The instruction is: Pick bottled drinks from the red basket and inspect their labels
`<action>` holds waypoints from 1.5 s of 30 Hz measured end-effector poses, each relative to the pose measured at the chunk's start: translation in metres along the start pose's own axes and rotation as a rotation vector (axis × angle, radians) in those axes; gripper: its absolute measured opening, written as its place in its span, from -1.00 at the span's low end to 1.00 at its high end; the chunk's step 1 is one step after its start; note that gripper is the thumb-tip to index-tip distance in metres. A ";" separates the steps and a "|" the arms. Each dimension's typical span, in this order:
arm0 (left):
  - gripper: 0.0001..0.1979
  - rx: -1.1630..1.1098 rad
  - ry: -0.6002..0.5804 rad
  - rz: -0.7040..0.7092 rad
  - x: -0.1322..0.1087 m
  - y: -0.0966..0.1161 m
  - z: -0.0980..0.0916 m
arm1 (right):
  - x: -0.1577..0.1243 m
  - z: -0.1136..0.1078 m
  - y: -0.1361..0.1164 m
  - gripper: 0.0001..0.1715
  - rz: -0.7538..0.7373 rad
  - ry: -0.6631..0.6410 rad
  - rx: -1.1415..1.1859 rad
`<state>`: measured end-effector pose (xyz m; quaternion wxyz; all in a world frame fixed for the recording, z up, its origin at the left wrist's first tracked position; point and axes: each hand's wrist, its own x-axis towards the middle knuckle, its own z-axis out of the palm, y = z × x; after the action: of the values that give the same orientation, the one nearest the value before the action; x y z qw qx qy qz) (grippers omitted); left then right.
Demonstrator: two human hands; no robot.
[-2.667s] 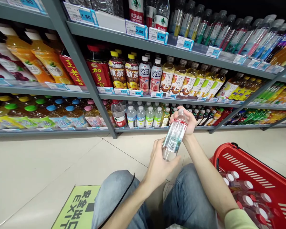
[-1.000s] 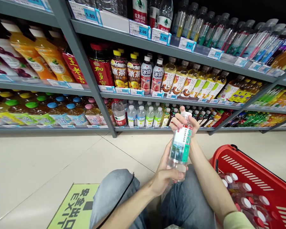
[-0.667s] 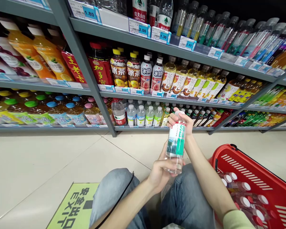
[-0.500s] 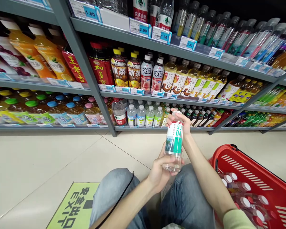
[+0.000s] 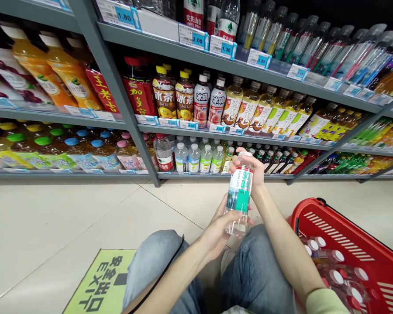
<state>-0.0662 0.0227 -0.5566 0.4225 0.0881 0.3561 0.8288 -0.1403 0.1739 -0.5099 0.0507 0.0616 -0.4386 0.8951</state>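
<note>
A clear soda water bottle (image 5: 239, 192) with a white, green and red label is held slightly tilted in front of the lower shelf, above my knees. Around its lower part wraps my left hand (image 5: 221, 229), thumb across the front. My right hand (image 5: 253, 168) grips the top end near the white cap, fingers curled round the neck. Some fingers of both hands are hidden behind the bottle.
Drink shelves (image 5: 183, 126) with price tags run across the front. A red shopping basket (image 5: 334, 218) holding several white-capped bottles (image 5: 334, 277) stands at the right. A green exit sign (image 5: 100, 279) lies on the tiled floor (image 5: 68, 209) at the left.
The bottle has turned slightly in my hands, so its label faces a little differently. My left hand has shifted slightly; both hands keep their hold.
</note>
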 end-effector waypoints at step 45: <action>-0.48 -0.107 0.056 -0.022 0.001 -0.007 0.005 | 0.005 -0.006 0.006 -0.74 0.104 0.035 -0.039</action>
<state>-0.0599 0.0285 -0.5578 0.4254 0.0383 0.3238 0.8442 -0.1467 0.1749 -0.5178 0.0132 0.0220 -0.4577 0.8887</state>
